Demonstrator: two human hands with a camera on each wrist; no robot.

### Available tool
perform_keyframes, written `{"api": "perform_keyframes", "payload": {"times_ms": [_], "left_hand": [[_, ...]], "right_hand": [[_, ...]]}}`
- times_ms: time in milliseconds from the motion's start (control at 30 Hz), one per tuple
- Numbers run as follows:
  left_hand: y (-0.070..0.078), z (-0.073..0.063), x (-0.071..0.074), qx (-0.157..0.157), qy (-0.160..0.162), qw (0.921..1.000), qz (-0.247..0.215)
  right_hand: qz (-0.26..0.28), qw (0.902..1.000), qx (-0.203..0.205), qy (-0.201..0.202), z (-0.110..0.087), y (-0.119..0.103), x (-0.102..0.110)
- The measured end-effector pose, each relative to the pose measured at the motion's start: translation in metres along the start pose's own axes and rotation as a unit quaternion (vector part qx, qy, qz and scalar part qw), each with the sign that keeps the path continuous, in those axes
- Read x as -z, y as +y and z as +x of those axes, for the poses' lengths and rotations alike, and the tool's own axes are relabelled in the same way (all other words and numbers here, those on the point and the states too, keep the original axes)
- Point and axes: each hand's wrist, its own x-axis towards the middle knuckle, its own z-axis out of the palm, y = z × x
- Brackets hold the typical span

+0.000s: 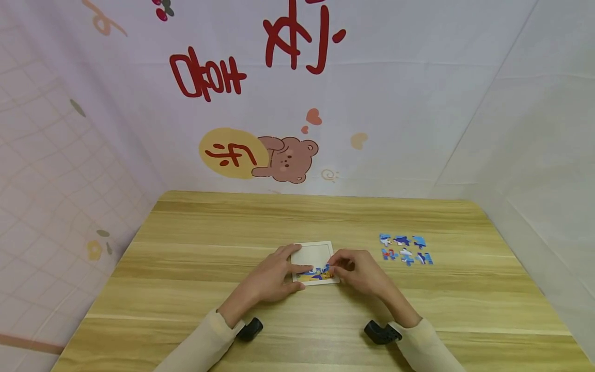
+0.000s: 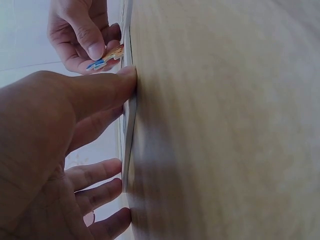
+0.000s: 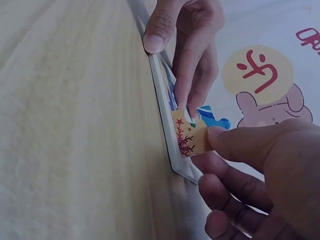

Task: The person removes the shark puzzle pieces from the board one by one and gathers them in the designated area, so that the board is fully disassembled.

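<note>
A white puzzle tray (image 1: 312,254) lies on the wooden table, with joined blue and yellow pieces along its near side. My left hand (image 1: 274,274) rests at the tray's left side, fingers fairly straight. Its thumb touches the near edge, and a finger reaches over the inside of the tray. Between thumb and fingers, my right hand (image 1: 360,269) pinches a puzzle piece (image 3: 192,139) at the tray's near right corner. This piece is orange with red coral and starfish and a blue part; it stands tilted up from the tray in the right wrist view.
Several loose blue and white puzzle pieces (image 1: 406,253) lie in two rows right of the tray. Behind the wooden table (image 1: 223,222) hangs a white cloth (image 1: 400,103) with red writing and a bear. A black wrist device (image 1: 382,333) sits under the right sleeve.
</note>
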Motion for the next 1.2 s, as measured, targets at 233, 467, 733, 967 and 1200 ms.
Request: {"api": "perform_keyframes", "payload": {"times_ms": [233, 467, 733, 967, 1200], "left_hand": [[-0.001, -0.002, 0.001, 0.002, -0.001, 1.0, -0.002], [-0.001, -0.004, 0.0, 0.004, -0.003, 1.0, -0.003], [0.0, -0.004, 0.0, 0.006, -0.001, 1.0, -0.002], [-0.001, -0.004, 0.001, 0.004, 0.004, 1.0, -0.005], [0.002, -0.002, 0.0, 0.003, 0.002, 0.9999, -0.012]], "right_hand": [[-0.004, 0.9999, 0.01, 0.003, 0.001, -0.001, 0.001], [-0.012, 0.9993, 0.023, 0.027, -0.003, 0.002, 0.013], [-0.019, 0.9981, 0.0, 0.058, -0.009, 0.009, 0.032], [-0.031, 0.9958, -0.003, 0.087, -0.022, 0.023, 0.049], [-0.041, 0.9935, -0.019, 0.104, -0.043, 0.04, 0.069]]}}
